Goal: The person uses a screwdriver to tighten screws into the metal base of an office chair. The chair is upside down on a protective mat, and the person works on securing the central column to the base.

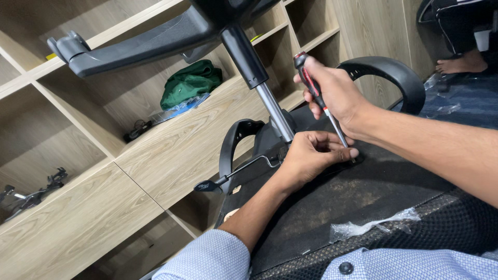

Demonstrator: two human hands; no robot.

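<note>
Gripping a screwdriver point(317, 93) by its red-and-black handle, the right hand point(334, 93) is closing fully round it, while its thin steel shaft is angling down to the chair's underside point(332, 202). The left hand point(311, 155) is pinching at the tip, steadying it there. Judging by looks, the tool is light, rigid and best held at the ribbed handle. The underside is looking matte, black and scuffed; the gas cylinder point(272, 106) is looking smooth and shiny.
</note>
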